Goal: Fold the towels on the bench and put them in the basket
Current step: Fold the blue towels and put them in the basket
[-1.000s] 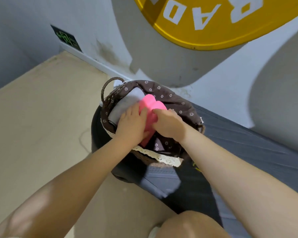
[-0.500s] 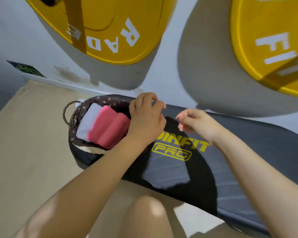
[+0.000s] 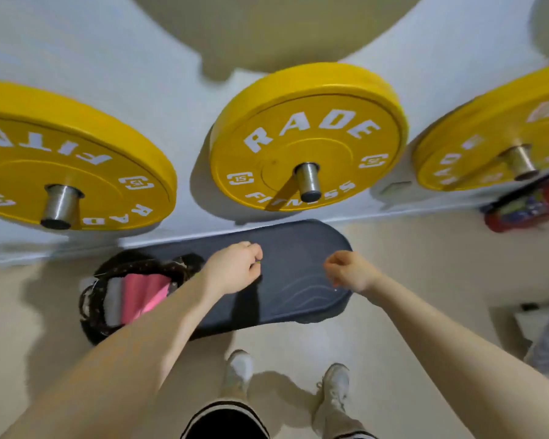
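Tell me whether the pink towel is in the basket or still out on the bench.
In the basket: the pink towel lies folded inside its rim, beside a white one.

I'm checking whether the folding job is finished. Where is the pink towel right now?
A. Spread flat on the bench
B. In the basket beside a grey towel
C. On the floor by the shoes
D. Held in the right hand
B: the pink towel lies in the basket next to the grey towel; both hands hold nothing.
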The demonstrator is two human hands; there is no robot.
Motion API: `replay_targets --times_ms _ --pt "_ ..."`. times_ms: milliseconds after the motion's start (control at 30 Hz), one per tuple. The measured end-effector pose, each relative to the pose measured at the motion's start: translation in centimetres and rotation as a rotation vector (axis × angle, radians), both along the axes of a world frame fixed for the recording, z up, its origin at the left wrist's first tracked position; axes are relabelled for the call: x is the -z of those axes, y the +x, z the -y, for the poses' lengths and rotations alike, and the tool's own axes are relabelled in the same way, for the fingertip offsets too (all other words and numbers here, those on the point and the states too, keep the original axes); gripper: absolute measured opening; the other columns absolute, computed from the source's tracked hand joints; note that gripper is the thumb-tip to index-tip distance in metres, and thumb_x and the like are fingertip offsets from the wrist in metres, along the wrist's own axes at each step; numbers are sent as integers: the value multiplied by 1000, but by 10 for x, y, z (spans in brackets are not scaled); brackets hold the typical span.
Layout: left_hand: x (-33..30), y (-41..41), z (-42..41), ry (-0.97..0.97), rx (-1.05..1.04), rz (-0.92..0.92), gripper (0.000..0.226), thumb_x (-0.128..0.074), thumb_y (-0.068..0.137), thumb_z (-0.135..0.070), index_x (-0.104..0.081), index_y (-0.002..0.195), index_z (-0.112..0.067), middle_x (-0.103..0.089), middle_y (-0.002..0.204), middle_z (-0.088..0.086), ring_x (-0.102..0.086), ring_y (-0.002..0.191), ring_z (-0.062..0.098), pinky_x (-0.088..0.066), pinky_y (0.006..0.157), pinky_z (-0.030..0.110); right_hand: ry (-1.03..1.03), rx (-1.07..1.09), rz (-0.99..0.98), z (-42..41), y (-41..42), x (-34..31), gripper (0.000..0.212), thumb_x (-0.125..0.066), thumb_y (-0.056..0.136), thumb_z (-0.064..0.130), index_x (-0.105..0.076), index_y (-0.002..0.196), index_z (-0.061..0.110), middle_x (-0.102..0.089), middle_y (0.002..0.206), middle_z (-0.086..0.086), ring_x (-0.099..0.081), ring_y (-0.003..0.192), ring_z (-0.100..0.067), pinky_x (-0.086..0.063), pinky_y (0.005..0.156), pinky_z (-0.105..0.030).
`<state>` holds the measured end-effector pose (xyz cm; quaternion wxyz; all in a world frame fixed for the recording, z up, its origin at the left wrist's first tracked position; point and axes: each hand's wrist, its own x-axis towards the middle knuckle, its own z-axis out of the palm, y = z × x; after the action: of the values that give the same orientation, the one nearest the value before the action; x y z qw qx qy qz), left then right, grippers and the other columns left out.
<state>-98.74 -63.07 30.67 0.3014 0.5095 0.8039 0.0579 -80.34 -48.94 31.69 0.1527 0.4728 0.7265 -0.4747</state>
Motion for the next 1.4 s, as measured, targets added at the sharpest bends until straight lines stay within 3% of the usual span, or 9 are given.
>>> replay_targets --times_ms 67,133,267,367,467,567,700,1067,1400 --pt "-15 10 -12 -26 106 29 24 -48 88 -20 -57 110 -15 -58 110 4 -56 101 24 -46 85 32 11 43 30 10 24 -23 17 -50 80 20 -50 63 22 -56 70 0 -52 73 -22 -44 74 -34" --pt "-23 26 -25 -59 240 47 24 -49 87 -20 -57 109 -16 -60 106 3 -57 99 24 -47 86 34 41 114 50 24 52 -39 11 -49 87 16 -59 81 15 -58 87 -5 -51 83 -21 -43 78 -32" --pt "-32 82 -55 -132 530 46 30 -47 90 -25 -52 119 -19 -62 107 1 -56 100 22 -48 85 35 44 340 59 55 121 -61 26 -43 93 10 -58 110 -4 -64 101 -18 -53 82 -20 -42 75 -28" --pt "-42 151 -77 -146 741 29 32 -45 91 -24 -51 122 -15 -61 116 6 -56 106 25 -46 87 33 93 481 79 76 188 -75 25 -43 94 11 -59 110 0 -63 102 -14 -54 87 -22 -39 68 -25" --pt "-59 238 -93 -113 971 -2 30 -43 92 -22 -53 119 -13 -61 117 9 -55 108 27 -42 84 30 163 666 113 95 268 -85 26 -44 94 14 -60 111 3 -65 111 -13 -58 103 -28 -37 75 -25" --pt "-72 329 -99 -104 1134 20 29 -43 94 -22 -51 120 -11 -64 112 8 -56 105 25 -40 82 26 166 872 71 120 346 -84 23 -44 93 12 -61 105 2 -65 105 -16 -58 98 -29 -37 75 -25" --pt "-81 455 -97 -30 1259 65 30 -44 94 -20 -53 121 -12 -62 114 8 -55 106 25 -41 86 27 160 1035 9 153 450 -84 10 -45 93 11 -55 90 12 -59 91 -9 -52 83 -21 -39 64 -27" --pt "-115 779 -84 70 1584 56 32 -44 94 -24 -51 124 -15 -60 119 3 -55 106 24 -43 88 30 218 1441 -31 227 723 -124 13 -45 94 18 -56 94 14 -61 90 -1 -54 73 -12 -40 63 -21" --pt "-95 1011 -130 64 1801 55 32 -42 94 -21 -51 123 -12 -59 120 5 -55 105 23 -37 80 25 276 1693 57 213 919 -112 22 -45 91 19 -61 98 6 -64 94 -8 -59 84 -23 -43 68 -31"
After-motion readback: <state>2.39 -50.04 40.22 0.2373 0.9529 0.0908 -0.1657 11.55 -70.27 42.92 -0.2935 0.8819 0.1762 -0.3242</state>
